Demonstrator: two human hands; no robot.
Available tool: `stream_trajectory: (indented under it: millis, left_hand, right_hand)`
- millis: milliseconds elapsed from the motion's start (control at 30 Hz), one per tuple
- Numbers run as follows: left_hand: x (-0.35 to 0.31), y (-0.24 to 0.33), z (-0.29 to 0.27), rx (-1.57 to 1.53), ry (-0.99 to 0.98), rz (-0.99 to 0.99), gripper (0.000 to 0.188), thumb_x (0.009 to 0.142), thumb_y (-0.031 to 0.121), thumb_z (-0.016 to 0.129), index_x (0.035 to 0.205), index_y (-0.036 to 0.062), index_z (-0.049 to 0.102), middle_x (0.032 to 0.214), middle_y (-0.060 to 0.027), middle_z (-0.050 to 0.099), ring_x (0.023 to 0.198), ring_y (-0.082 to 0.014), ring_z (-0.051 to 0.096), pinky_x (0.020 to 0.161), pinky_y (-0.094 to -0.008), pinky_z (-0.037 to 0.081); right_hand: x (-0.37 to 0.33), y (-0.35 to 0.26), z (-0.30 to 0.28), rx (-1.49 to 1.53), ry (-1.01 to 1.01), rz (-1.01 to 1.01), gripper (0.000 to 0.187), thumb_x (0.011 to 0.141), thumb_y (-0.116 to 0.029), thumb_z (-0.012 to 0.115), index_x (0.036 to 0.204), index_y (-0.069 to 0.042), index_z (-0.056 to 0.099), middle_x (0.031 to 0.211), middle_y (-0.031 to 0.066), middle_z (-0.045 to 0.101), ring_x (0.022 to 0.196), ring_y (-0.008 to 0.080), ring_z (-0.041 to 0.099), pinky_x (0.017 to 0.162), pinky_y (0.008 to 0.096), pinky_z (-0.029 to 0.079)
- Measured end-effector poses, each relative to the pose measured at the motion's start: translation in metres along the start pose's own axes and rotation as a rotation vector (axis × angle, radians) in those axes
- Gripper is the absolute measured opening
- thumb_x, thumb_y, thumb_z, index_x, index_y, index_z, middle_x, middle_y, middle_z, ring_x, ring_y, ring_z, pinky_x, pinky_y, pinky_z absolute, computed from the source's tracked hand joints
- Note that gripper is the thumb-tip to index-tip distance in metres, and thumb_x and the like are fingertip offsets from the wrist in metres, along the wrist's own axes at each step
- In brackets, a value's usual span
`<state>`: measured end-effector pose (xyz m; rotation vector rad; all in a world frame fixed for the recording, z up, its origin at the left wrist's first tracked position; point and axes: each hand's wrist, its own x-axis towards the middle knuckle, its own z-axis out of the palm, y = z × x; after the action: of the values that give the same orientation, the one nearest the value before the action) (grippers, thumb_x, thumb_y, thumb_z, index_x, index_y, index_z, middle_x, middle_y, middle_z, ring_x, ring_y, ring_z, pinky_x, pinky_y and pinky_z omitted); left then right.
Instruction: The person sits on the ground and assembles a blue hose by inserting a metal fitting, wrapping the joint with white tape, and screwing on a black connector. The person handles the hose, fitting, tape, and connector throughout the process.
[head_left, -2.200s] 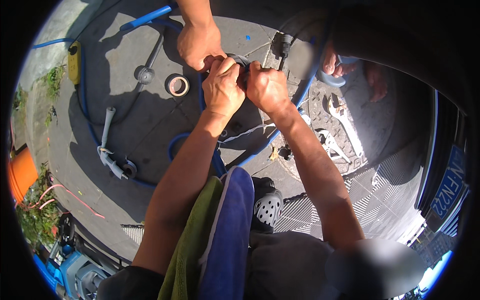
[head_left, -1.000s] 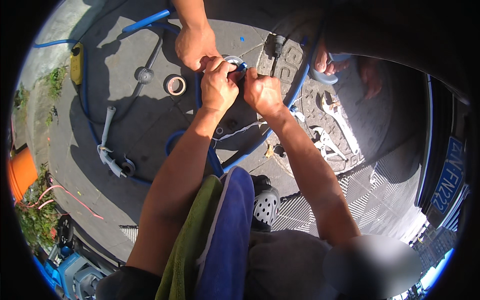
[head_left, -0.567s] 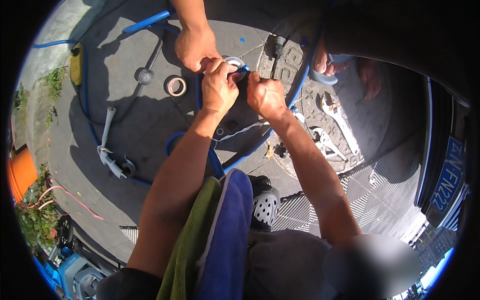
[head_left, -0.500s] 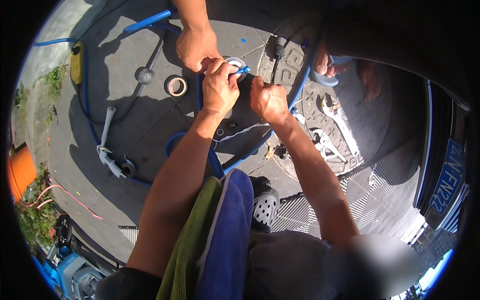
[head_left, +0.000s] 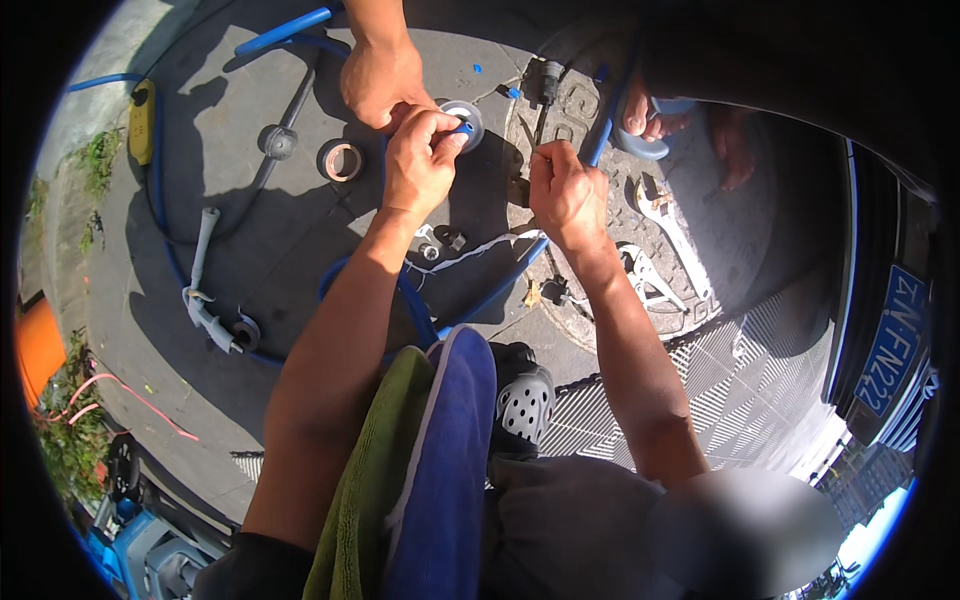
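My left hand [head_left: 420, 165] is closed in a pinch around a blue tube, whose short end [head_left: 465, 128] sticks out past the thumb. Another person's hand [head_left: 385, 85] reaches in from the far side and meets my left hand at the fingers. To the right, apart from the tube, my right hand [head_left: 570, 195] is closed like a fist; whatever it grips is hidden. Behind the tube end lies a pale roll of tape [head_left: 474, 112]. A small cut blue piece [head_left: 513, 92] rests on the ground between the hands, farther off.
A brown tape roll [head_left: 342, 161], a yellow socket strip [head_left: 141, 120] and a grey spray handle [head_left: 205, 250] lie leftward. Wrenches [head_left: 672, 240] and locking pliers [head_left: 648, 278] lie right on a round cover. Bare feet [head_left: 640, 115] stand beyond; a parked car's plate [head_left: 893, 340] is far right.
My right hand has moved away from the tube, to the right and slightly nearer me. The tube end past my left fingers looks shorter, and another blue piece now lies on the ground.
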<state>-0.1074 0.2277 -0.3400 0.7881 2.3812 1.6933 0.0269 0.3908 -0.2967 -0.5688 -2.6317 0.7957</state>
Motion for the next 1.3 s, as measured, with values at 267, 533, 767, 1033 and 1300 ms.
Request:
stream_trajectory:
  millis: [267,533,767,1033,1300]
  left_hand:
    - [-0.024,0.048,-0.029,-0.409,-0.097,-0.335,0.013,0.101,0.004,0.071,0.113,-0.0002,0.07,0.098,-0.002,0.072,0.088,-0.0085,0.068,0.08,-0.0256,0.056]
    - [-0.071,0.107,-0.097,-0.696,-0.167,-0.561,0.023,0.105,0.013,0.068,0.121,-0.0029,0.064,0.101,-0.0105,0.07,0.075,-0.0168,0.066,0.067,-0.0336,0.056]
    - [-0.09,0.144,-0.128,-0.912,-0.352,-0.906,0.031,0.105,0.016,0.064,0.127,-0.0055,0.066,0.101,-0.0104,0.068,0.079,-0.0194,0.063,0.069,-0.0351,0.051]
    - [-0.102,0.162,-0.12,-1.015,-0.742,-1.017,0.029,0.1,0.006,0.062,0.124,-0.0092,0.061,0.099,-0.0161,0.07,0.076,-0.0223,0.068,0.07,-0.036,0.056]
    - [-0.118,0.175,-0.145,-0.41,-1.119,-0.696,0.043,0.098,0.012,0.072,0.135,-0.0057,0.061,0.113,-0.0091,0.07,0.103,-0.0159,0.069,0.092,-0.0318,0.056]
  right_hand:
    - [0.003,0.047,-0.02,0.276,-0.19,0.459,0.02,0.097,-0.017,0.063,0.097,0.0,0.074,0.073,0.0125,0.077,0.071,0.0273,0.077,0.072,0.038,0.059]
    - [-0.026,0.005,-0.011,0.159,-0.31,0.182,0.017,0.09,-0.019,0.07,0.091,-0.005,0.08,0.082,0.0211,0.075,0.08,0.0411,0.075,0.077,0.0462,0.06]
    - [-0.046,-0.045,-0.034,0.039,-0.303,-0.143,0.039,0.091,-0.019,0.071,0.126,-0.001,0.07,0.107,0.0215,0.074,0.098,0.0382,0.072,0.082,0.0449,0.059]
    - [-0.056,-0.115,-0.133,0.614,-0.702,-0.235,0.022,0.089,-0.007,0.081,0.109,0.0,0.074,0.102,0.0147,0.074,0.092,0.0278,0.074,0.08,0.0373,0.058]
    - [-0.095,-0.107,-0.165,0.612,-0.598,-0.024,0.018,0.086,-0.005,0.079,0.103,-0.001,0.074,0.088,0.013,0.073,0.075,0.0247,0.072,0.068,0.0361,0.056]
